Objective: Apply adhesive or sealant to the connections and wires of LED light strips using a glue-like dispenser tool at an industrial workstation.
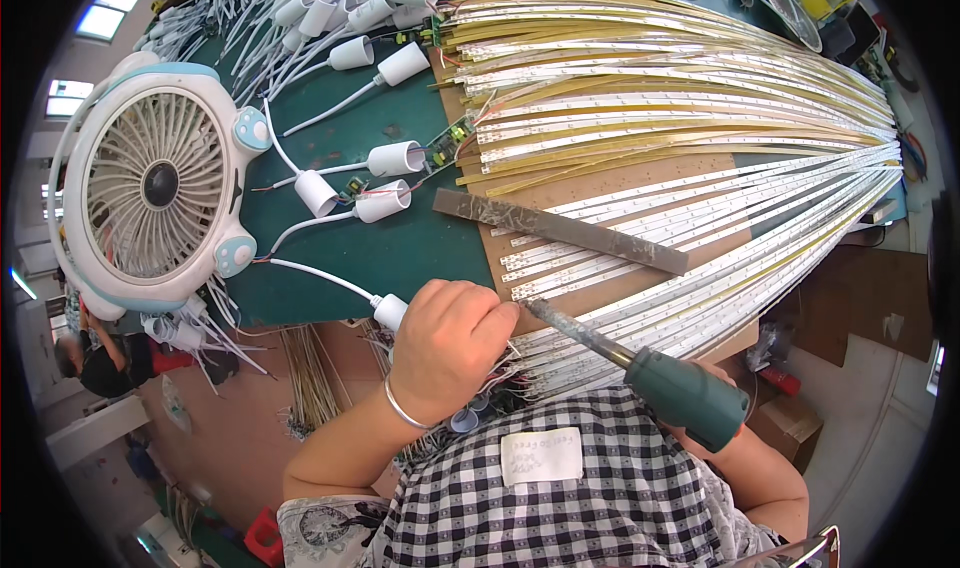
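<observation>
My left hand (pixel 452 340) is closed in a pinch at the ends of the near white LED strips (pixel 590 318). Thin wires come out by its fingers, and a white lamp end cap (pixel 390 311) on a white cable lies right beside it. In my right hand (pixel 712 372), mostly hidden behind the handle, is a soldering iron (pixel 685 398) with a thick green grip. The iron's tip reaches the strip ends close to my left fingertips. A flat grey-brown metal bar (pixel 560 230) lies slantwise across the strips.
A white and blue fan (pixel 160 183) stands at the left of the green table (pixel 440 268). More end caps (pixel 390 158) with small circuit boards lie beyond my left hand. Bundled strips (pixel 660 78) fan out over a brown board (pixel 620 183). A cardboard box (pixel 785 426) sits low at the right.
</observation>
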`<move>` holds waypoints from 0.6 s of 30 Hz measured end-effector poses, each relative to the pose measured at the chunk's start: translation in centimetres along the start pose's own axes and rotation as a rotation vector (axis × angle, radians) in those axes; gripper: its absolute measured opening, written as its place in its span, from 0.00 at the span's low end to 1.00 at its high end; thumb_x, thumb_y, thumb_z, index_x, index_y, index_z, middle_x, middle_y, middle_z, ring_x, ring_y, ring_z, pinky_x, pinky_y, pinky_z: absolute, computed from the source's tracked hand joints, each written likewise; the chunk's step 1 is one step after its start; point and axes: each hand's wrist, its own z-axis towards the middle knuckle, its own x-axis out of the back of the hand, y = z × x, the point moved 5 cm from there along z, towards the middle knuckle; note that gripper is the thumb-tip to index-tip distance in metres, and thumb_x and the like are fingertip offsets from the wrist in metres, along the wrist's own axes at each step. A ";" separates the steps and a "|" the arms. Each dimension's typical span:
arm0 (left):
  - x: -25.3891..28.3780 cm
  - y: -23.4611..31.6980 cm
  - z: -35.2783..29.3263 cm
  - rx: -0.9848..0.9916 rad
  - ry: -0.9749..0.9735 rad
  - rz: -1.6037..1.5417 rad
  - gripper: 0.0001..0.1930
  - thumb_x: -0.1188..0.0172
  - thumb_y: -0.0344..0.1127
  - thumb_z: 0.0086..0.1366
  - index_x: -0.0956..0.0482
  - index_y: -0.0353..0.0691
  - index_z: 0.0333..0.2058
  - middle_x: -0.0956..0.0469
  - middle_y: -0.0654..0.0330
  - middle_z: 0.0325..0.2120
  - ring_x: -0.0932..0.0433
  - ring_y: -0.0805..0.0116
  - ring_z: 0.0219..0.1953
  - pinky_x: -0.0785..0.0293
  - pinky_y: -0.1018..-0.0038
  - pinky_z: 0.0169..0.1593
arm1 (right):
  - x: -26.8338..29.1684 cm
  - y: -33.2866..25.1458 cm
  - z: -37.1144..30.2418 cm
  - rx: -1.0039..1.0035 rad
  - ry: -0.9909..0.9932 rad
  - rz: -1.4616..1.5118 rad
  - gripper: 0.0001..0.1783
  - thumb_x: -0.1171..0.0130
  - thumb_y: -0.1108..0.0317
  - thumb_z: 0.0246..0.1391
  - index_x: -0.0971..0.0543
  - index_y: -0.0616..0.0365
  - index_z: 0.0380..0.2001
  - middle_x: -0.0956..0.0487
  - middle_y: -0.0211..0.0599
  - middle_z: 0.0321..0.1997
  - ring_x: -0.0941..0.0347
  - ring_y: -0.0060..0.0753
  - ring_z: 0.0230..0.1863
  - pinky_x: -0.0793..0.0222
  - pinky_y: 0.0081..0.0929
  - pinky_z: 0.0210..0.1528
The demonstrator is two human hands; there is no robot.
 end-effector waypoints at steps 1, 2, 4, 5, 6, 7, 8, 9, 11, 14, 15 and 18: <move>0.0 0.0 0.0 -0.001 -0.001 0.000 0.11 0.38 0.25 0.43 0.21 0.37 0.30 0.27 0.59 0.25 0.26 0.60 0.29 0.31 0.66 0.34 | 0.0 -0.2 0.1 0.022 0.017 -0.010 0.34 0.30 0.59 0.44 0.29 0.67 0.51 0.21 0.40 0.45 0.22 0.31 0.43 0.27 0.24 0.47; -0.1 0.0 0.0 -0.001 -0.001 0.000 0.11 0.38 0.25 0.43 0.21 0.37 0.30 0.27 0.59 0.25 0.26 0.60 0.29 0.31 0.66 0.34 | 0.1 -0.5 0.2 0.058 0.023 -0.066 0.34 0.30 0.59 0.44 0.29 0.67 0.50 0.21 0.40 0.45 0.22 0.31 0.43 0.27 0.25 0.46; 0.0 0.0 0.0 0.004 0.001 0.003 0.11 0.38 0.25 0.43 0.21 0.37 0.30 0.27 0.59 0.25 0.26 0.60 0.29 0.31 0.66 0.34 | 0.2 -1.0 0.3 0.149 0.025 -0.223 0.34 0.31 0.57 0.44 0.29 0.66 0.50 0.21 0.40 0.44 0.22 0.33 0.42 0.27 0.26 0.46; 0.0 0.0 0.0 0.004 0.000 0.003 0.11 0.38 0.25 0.43 0.21 0.37 0.30 0.27 0.59 0.25 0.26 0.60 0.29 0.31 0.66 0.34 | 0.2 -1.0 0.3 0.145 0.025 -0.241 0.33 0.31 0.56 0.45 0.29 0.65 0.50 0.21 0.40 0.44 0.22 0.34 0.42 0.27 0.27 0.45; 0.0 0.0 0.0 0.004 -0.001 0.003 0.11 0.37 0.25 0.43 0.21 0.37 0.30 0.27 0.59 0.25 0.26 0.60 0.29 0.31 0.66 0.34 | 0.2 -1.0 0.2 0.142 0.026 -0.259 0.33 0.32 0.55 0.45 0.28 0.65 0.50 0.21 0.40 0.44 0.22 0.34 0.41 0.27 0.27 0.45; 0.0 0.0 0.0 0.004 -0.002 0.003 0.11 0.37 0.25 0.43 0.21 0.37 0.30 0.27 0.59 0.25 0.26 0.60 0.29 0.31 0.66 0.34 | 0.1 -0.6 0.0 0.083 0.032 -0.193 0.33 0.33 0.55 0.46 0.28 0.66 0.50 0.21 0.41 0.43 0.22 0.35 0.41 0.27 0.28 0.45; -0.1 0.0 0.0 0.004 -0.004 0.004 0.11 0.37 0.25 0.43 0.21 0.37 0.30 0.27 0.59 0.25 0.26 0.60 0.29 0.31 0.66 0.34 | 0.1 -0.4 0.0 0.058 0.033 -0.171 0.33 0.33 0.54 0.46 0.28 0.66 0.50 0.21 0.40 0.43 0.22 0.35 0.41 0.27 0.28 0.45; -0.1 0.0 0.0 0.003 -0.005 0.005 0.11 0.37 0.26 0.43 0.21 0.37 0.30 0.27 0.59 0.25 0.26 0.60 0.29 0.31 0.66 0.34 | 0.1 -0.3 -0.1 0.033 0.036 -0.149 0.32 0.34 0.54 0.46 0.28 0.66 0.50 0.21 0.40 0.43 0.22 0.36 0.41 0.27 0.28 0.45; -0.1 0.0 0.0 0.001 -0.006 0.004 0.11 0.38 0.26 0.43 0.21 0.37 0.30 0.27 0.59 0.25 0.26 0.60 0.29 0.31 0.66 0.34 | 0.1 -0.2 -0.1 0.049 0.037 -0.176 0.32 0.34 0.54 0.47 0.28 0.66 0.49 0.21 0.40 0.43 0.22 0.35 0.41 0.27 0.27 0.45; 0.0 0.0 0.0 0.002 -0.004 0.003 0.11 0.38 0.25 0.43 0.21 0.37 0.30 0.27 0.59 0.25 0.26 0.60 0.29 0.31 0.66 0.34 | -0.1 -0.2 -0.1 0.067 0.039 -0.173 0.32 0.34 0.53 0.47 0.28 0.66 0.49 0.20 0.39 0.43 0.22 0.34 0.40 0.27 0.26 0.44; 0.0 0.0 0.0 0.002 -0.008 0.005 0.11 0.38 0.25 0.43 0.21 0.37 0.30 0.27 0.59 0.25 0.26 0.60 0.29 0.31 0.66 0.35 | -0.1 -0.2 -0.1 0.074 0.031 -0.173 0.32 0.34 0.53 0.47 0.28 0.66 0.49 0.20 0.39 0.43 0.22 0.34 0.40 0.27 0.26 0.44; -0.1 0.0 0.1 0.002 -0.012 0.010 0.10 0.38 0.25 0.43 0.21 0.37 0.30 0.27 0.59 0.25 0.26 0.60 0.29 0.31 0.66 0.35 | 0.0 -0.4 0.1 0.042 -0.003 -0.096 0.33 0.34 0.53 0.47 0.28 0.67 0.49 0.20 0.39 0.43 0.22 0.33 0.40 0.27 0.25 0.44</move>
